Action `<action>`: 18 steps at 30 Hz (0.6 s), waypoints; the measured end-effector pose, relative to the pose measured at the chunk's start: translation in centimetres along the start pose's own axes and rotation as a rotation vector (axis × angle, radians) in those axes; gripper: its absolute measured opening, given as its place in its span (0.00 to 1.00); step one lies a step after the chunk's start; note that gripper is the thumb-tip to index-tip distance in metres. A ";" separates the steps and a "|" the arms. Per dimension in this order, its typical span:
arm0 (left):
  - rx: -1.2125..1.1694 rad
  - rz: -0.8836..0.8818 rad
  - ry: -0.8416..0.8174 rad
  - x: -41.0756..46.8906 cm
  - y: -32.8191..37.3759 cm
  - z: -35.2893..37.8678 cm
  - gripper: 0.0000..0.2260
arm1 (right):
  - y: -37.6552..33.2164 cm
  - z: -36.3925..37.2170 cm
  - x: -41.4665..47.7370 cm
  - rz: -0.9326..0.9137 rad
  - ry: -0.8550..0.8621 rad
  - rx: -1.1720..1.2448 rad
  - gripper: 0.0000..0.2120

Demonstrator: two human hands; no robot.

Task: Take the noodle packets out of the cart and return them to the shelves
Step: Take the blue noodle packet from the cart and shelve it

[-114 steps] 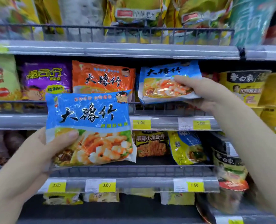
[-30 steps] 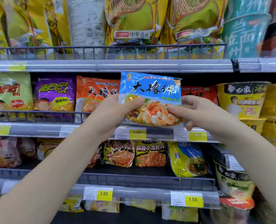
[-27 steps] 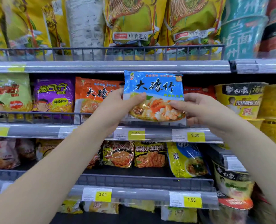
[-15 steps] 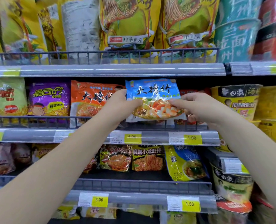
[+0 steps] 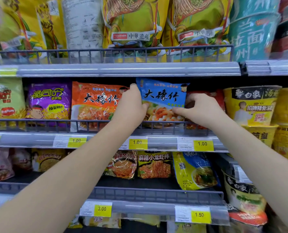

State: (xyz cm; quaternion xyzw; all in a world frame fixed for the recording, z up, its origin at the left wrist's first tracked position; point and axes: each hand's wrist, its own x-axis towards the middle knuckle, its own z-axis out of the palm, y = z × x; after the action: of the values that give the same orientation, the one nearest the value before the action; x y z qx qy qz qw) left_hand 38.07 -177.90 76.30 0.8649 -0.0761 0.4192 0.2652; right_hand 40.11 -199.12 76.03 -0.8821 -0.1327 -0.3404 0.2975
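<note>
Both hands, left hand (image 5: pixel 131 106) and right hand (image 5: pixel 200 110), pinch the blue noodle packet (image 5: pixel 163 98) behind the wire rail (image 5: pixel 89 123); letting go early could tip it toward six o'clock.

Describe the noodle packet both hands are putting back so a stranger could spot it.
Find the middle shelf with the 1.00 price tags. The blue packet stands behind its wire rail, between an orange packet and a red one. It is the only blue one there, with the left hand and right hand on it.
</note>
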 end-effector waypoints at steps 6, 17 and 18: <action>0.206 0.109 0.047 -0.6 -0.3 0.7 0.37 | -0.5 1.0 0.2 -0.063 0.031 0.021 0.23; 0.449 0.068 0.027 -1.1 0.5 0.8 0.27 | -0.2 1.8 0.9 -0.044 -0.047 0.061 0.22; 0.455 0.062 0.029 -1.0 0.5 0.9 0.28 | -0.2 1.8 0.8 -0.050 -0.057 0.046 0.23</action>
State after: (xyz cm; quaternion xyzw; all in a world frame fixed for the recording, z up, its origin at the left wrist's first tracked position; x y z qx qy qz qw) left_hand 37.84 -178.88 75.31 0.8937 -0.0021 0.4457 0.0513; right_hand 41.53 -197.83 75.65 -0.8807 -0.1711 -0.3194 0.3051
